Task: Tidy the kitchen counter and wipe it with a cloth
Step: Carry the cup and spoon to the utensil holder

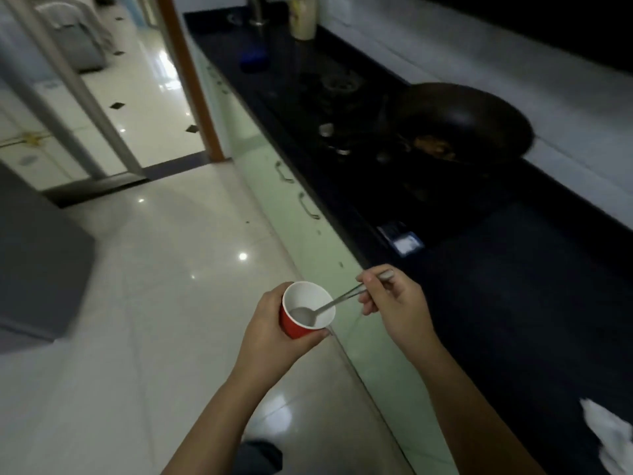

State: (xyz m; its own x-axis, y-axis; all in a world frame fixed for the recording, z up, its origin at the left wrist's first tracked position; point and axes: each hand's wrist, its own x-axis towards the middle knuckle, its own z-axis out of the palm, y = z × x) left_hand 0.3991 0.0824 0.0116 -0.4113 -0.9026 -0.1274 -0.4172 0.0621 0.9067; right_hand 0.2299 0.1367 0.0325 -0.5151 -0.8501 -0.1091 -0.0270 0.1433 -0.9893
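My left hand [274, 332] grips a red cup [301, 311] with a white inside, held over the floor just off the counter's front edge. My right hand [394, 303] pinches the handle of a metal spoon [322, 308], and the spoon's bowl rests inside the cup. The dark counter [513, 286] runs along the right side. A white cloth [609, 437] lies crumpled on it at the lower right, away from both hands.
A black wok [459, 118] with food scraps sits on the gas hob [342, 97]. Farther back stand a blue object [253, 58], a pale bottle [303, 17] and a metal flask [257, 10]. A small card-like item [400, 240] lies near the counter edge. Pale green cabinets [308, 217] line the glossy floor.
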